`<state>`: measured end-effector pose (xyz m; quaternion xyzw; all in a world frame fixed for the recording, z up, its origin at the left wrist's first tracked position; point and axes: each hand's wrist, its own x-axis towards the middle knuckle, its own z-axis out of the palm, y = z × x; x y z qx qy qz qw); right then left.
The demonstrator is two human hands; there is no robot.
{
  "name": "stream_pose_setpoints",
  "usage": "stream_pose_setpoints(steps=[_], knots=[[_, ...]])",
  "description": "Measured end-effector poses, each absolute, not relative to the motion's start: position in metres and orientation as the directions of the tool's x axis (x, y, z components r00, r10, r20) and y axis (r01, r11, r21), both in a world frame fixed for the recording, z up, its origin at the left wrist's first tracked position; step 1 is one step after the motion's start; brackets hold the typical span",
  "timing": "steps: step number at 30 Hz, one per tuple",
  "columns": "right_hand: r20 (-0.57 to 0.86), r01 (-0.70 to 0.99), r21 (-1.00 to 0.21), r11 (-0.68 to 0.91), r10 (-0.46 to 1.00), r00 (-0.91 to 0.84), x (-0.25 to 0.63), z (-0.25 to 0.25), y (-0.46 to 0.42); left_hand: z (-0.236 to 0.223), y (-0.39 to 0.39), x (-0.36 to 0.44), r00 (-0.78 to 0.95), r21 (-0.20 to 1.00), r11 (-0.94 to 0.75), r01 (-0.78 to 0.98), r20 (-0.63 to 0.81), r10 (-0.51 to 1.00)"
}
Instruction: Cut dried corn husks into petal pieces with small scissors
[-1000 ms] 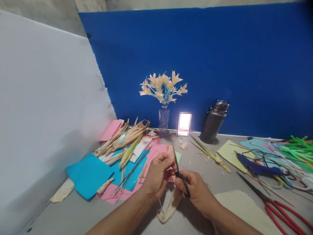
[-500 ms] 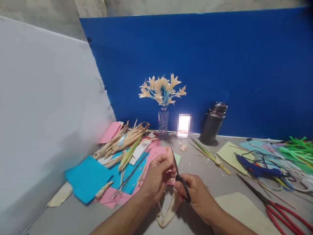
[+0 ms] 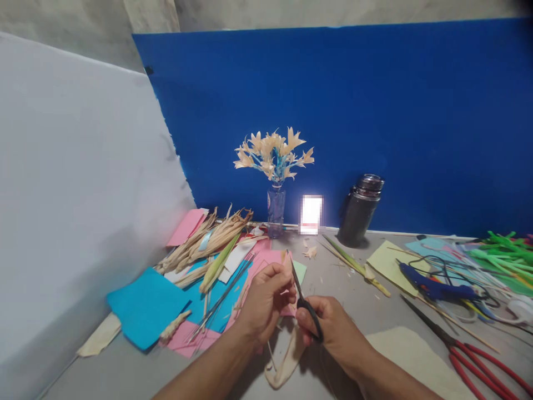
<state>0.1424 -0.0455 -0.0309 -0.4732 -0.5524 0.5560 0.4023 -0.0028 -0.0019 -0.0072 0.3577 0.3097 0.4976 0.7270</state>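
My right hand [image 3: 330, 326] is closed around the dark handles of a pair of small scissors [image 3: 297, 279], whose blades point up and away from me. Close beside the blades, my left hand [image 3: 266, 300] pinches a small pale piece of dried corn husk [image 3: 285, 256], mostly hidden by the fingers. A curled strip of husk [image 3: 280, 379] shows beneath both hands, and I cannot tell whether it is held. Pink paper [image 3: 272, 256] lies behind the left hand. Farther back, pale husk flowers [image 3: 272, 150] with blue stems stand in a clear bottle [image 3: 276, 214].
A bundle of dried husks [image 3: 208, 241], blue paper [image 3: 145, 305] and thin wires [image 3: 225, 297] cover the left side. On the right are a dark flask [image 3: 360, 214], a blue glue gun [image 3: 437, 286], red-handled shears [image 3: 470, 358] and green pipe cleaners [image 3: 506, 255]. A blue board [image 3: 375, 100] stands behind.
The whole view has shifted slightly, with most things a little farther left. Both hands keep their grips, and the scissors stay beside the pinched husk piece.
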Motion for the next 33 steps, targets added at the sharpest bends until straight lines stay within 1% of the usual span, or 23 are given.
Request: stream_pose_setpoints(steps=[3, 5, 7, 10, 13, 16, 19, 22, 26, 30, 33], knots=[[-0.049, 0.041, -0.998, -0.040, 0.964, -0.263, 0.143, -0.031, -0.046, -0.009, 0.000, -0.003, 0.304, 0.836, 0.248, -0.490, -0.102, 0.947], [-0.031, -0.003, -0.999, -0.033, 0.968, -0.250, 0.143, -0.030, -0.045, -0.010, 0.000, -0.003, 0.297, 0.842, 0.237, -0.485, -0.097, 0.950], [-0.022, -0.056, -0.998, -0.033, 0.984, -0.177, 0.144, -0.027, -0.043, -0.011, -0.001, -0.002, 0.303, 0.841, 0.248, -0.480, -0.106, 0.947], [-0.022, -0.096, -0.995, -0.024, 1.000, -0.018, 0.146, -0.022, -0.039, -0.012, -0.005, 0.001, 0.356, 0.833, 0.317, -0.454, -0.157, 0.921], [0.000, -0.061, -0.998, 0.006, 0.995, 0.098, 0.149, -0.020, -0.036, -0.016, -0.010, 0.006, 0.371, 0.837, 0.346, -0.425, -0.187, 0.910], [0.022, -0.036, -0.999, 0.028, 0.990, 0.140, 0.151, -0.021, -0.036, -0.020, -0.012, 0.010, 0.400, 0.823, 0.371, -0.431, -0.194, 0.896], [0.008, -0.079, -0.997, 0.017, 0.992, 0.125, 0.153, -0.021, -0.037, -0.023, -0.013, 0.009, 0.459, 0.795, 0.441, -0.416, -0.234, 0.857], [-0.016, -0.120, -0.993, -0.005, 0.996, 0.089, 0.156, -0.019, -0.037, -0.021, -0.012, 0.007, 0.476, 0.786, 0.466, -0.407, -0.253, 0.842], [-0.043, -0.135, -0.990, -0.040, 0.999, 0.019, 0.158, -0.013, -0.038, -0.017, -0.011, 0.006, 0.475, 0.788, 0.450, -0.420, -0.232, 0.849], [-0.038, -0.130, -0.991, -0.038, 0.999, -0.003, 0.158, -0.011, -0.039, -0.016, -0.011, 0.008, 0.452, 0.792, 0.425, -0.439, -0.214, 0.866], [-0.029, -0.165, -0.986, -0.031, 0.999, -0.014, 0.157, -0.012, -0.039, -0.017, -0.012, 0.009, 0.416, 0.794, 0.394, -0.462, -0.198, 0.887]])
